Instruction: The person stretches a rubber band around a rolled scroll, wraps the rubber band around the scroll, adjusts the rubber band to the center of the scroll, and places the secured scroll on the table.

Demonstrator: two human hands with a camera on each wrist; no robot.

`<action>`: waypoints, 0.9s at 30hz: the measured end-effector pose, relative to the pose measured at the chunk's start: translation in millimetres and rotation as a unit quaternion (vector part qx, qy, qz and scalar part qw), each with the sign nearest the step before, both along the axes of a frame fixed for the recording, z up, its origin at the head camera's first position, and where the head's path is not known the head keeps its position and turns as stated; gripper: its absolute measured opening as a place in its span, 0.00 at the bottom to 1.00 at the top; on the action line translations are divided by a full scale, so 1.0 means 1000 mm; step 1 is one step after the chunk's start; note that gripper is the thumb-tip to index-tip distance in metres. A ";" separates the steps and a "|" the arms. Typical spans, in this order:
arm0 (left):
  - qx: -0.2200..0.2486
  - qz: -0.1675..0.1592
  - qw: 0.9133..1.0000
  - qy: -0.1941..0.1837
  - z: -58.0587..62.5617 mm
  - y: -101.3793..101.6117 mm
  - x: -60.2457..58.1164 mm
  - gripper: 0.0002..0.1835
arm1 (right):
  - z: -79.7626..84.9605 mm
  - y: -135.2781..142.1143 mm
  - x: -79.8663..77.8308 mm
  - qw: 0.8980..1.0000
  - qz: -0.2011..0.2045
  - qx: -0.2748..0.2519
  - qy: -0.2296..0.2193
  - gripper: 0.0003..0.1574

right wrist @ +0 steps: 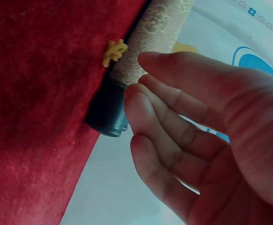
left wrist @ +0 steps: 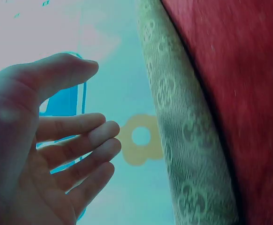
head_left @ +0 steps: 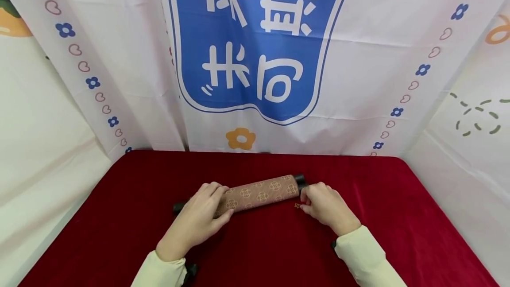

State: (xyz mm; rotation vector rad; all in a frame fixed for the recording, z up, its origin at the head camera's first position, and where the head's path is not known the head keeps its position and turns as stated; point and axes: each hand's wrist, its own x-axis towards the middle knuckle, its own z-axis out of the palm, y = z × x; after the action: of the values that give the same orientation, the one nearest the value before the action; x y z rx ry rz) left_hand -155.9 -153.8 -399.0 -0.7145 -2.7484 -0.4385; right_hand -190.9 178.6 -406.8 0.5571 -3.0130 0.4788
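Note:
A rolled scroll (head_left: 260, 195) in brown cloth with a pale floral pattern lies slantwise on the red cloth, black knobs (head_left: 299, 180) at its ends. In the head view my left hand (head_left: 201, 216) covers part of its left side. The left wrist view shows that hand's fingers (left wrist: 89, 138) relaxed, a gap between them and the scroll (left wrist: 183, 126). Near the right end is my right hand (head_left: 326, 205), its fingers (right wrist: 141, 112) loosely bent and holding nothing. A small tangled yellow band (right wrist: 114, 52) lies beside the scroll, close to the right fingertips but apart from them.
A red velvet cloth (head_left: 263, 251) covers the table. White printed curtains (head_left: 358, 79) hang at the back and both sides, with a large blue sign (head_left: 255, 43) behind the table.

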 end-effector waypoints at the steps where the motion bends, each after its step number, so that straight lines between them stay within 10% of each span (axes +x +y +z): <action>1: 0.003 -0.003 1.000 -0.010 -0.001 0.002 0.000 0.25 | -0.001 -0.001 -0.001 1.000 0.003 0.003 0.001 0.06; 27: 0.046 -0.051 0.993 -0.091 -0.008 0.022 -0.002 0.21 | -0.017 -0.011 -0.008 0.998 0.034 0.035 0.051 0.10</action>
State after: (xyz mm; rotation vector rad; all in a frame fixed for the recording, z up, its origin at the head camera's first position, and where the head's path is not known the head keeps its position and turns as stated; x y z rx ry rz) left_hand -158.3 -132.0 -407.2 -0.8318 -2.8461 -0.6781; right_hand -199.2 167.6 -423.8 0.6690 -2.9303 0.3391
